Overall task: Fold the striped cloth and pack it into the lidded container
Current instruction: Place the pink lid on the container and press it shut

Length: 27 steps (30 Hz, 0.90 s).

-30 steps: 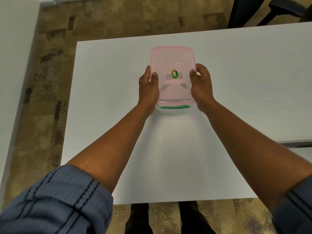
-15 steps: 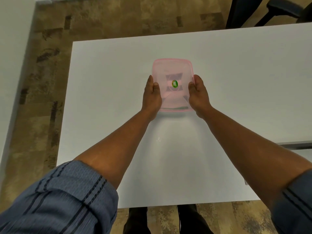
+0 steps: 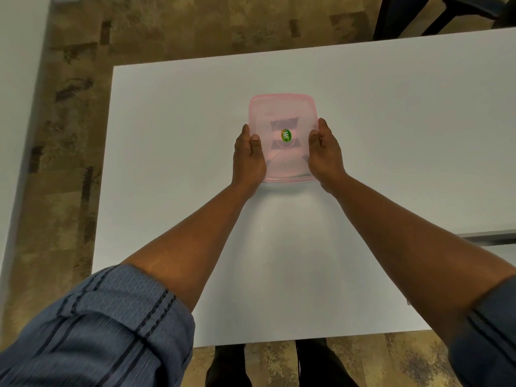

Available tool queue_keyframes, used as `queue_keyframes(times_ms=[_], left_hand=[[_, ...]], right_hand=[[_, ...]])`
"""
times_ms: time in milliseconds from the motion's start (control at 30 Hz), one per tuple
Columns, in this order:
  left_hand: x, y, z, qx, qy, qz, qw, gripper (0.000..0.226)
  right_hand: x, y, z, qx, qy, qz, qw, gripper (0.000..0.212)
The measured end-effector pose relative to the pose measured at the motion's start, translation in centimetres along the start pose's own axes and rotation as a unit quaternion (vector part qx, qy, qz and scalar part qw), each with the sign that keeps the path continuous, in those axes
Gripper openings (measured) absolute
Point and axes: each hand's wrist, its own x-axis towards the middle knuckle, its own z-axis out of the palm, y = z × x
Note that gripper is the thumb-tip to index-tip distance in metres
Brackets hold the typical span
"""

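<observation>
A clear container with a pink translucent lid [image 3: 283, 115] rests on the white table [image 3: 167, 135], a green oval sticker at the lid's centre. My left hand [image 3: 248, 157] clasps its left side, thumb on the lid. My right hand [image 3: 325, 153] clasps its right side in the same way. Through the lid I make out only a faint dark shape; the striped cloth cannot be identified.
Patterned brown carpet [image 3: 69, 135] lies beyond the table's left and far edges. A dark office chair [image 3: 435, 12] stands past the far right corner. A grey ledge [image 3: 488, 237] juts in at the right edge. My shoes [image 3: 279, 367] show below the near edge.
The lid was tilted up, showing a green strip under its near edge a second ago; now it lies flat on the container, and both hands have slid to the sides.
</observation>
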Motion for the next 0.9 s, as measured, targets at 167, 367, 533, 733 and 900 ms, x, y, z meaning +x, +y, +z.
queue_keyframes(times_ms=[167, 367, 533, 733, 900], left_hand=[[0.1, -0.8, -0.2, -0.022, -0.010, -0.003, 1.000, 0.052], [0.0, -1.3, -0.1, 0.008, -0.001, 0.039, 0.999, 0.053], [0.1, -1.4, 0.1, 0.033, 0.010, 0.052, 0.998, 0.051], [0.0, -1.8, 0.1, 0.055, 0.018, 0.078, 0.995, 0.050], [0.2, -1.9, -0.2, 0.103, 0.008, 0.133, 0.986, 0.054]], right_hand=[[0.1, 0.3, 0.0, -0.008, -0.024, 0.018, 1.000, 0.054], [-0.2, 1.2, 0.3, -0.039, -0.007, -0.002, 0.999, 0.058], [-0.1, 1.7, 0.5, -0.037, 0.003, -0.009, 0.999, 0.058], [0.0, 1.8, 0.5, -0.057, -0.001, -0.017, 0.998, 0.057], [0.0, 1.6, 0.5, -0.093, 0.012, -0.045, 0.995, 0.056]])
